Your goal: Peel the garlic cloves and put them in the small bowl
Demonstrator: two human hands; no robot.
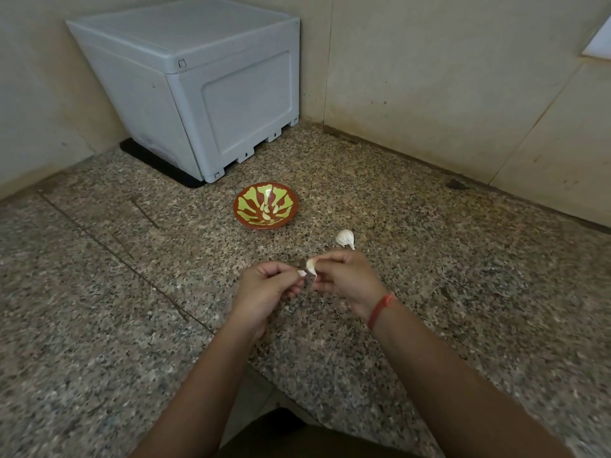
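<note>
My right hand (344, 279) pinches a garlic clove (310, 266) while my left hand (264, 285) pinches its loose skin (301, 273). Peeled cloves (266, 213) lie in the small bowl (236, 209) beyond.

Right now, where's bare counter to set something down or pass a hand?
Bare: the counter left of the small bowl and left hand, up to the grey box; right of the garlic bulb and right hand, out to the wall. Crowded: between bowl, bulb and both hands; right holds the clove, left pinches its skin.
</note>
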